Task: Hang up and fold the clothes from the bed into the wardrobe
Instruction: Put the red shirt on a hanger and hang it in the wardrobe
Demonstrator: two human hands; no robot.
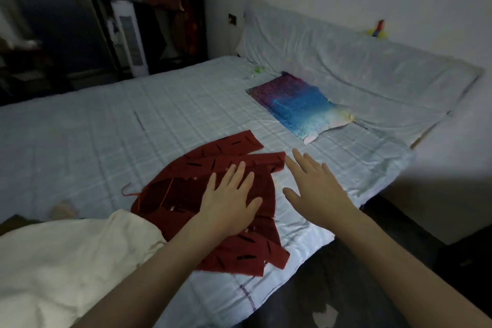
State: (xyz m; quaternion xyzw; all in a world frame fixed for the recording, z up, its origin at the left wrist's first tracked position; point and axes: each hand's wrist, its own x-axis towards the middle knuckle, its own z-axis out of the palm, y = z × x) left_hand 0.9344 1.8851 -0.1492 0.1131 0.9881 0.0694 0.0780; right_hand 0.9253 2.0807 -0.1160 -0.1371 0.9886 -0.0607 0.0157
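A dark red garment [181, 189] with black dashes lies partly folded near the front edge of the bed [106, 120]. My left hand [229, 200] rests flat on the red cloth, fingers straight and spread. My right hand [316, 189] hovers open just to the right of the garment, over the pale sheet, holding nothing. A cream-white garment [69, 261] lies bunched at the lower left, its edge overlapping the red one. A folded purple-and-blue cloth [298, 106] sits farther back on the bed. The wardrobe [159, 8] stands at the far left with clothes hanging in it.
A long pale pillow [372, 61] runs along the wall at the head of the bed. A white tower fan [130, 37] stands beside the wardrobe. A small colourful toy [378, 30] sits on the pillow's top. Dark floor [346, 287] lies to the right of the bed.
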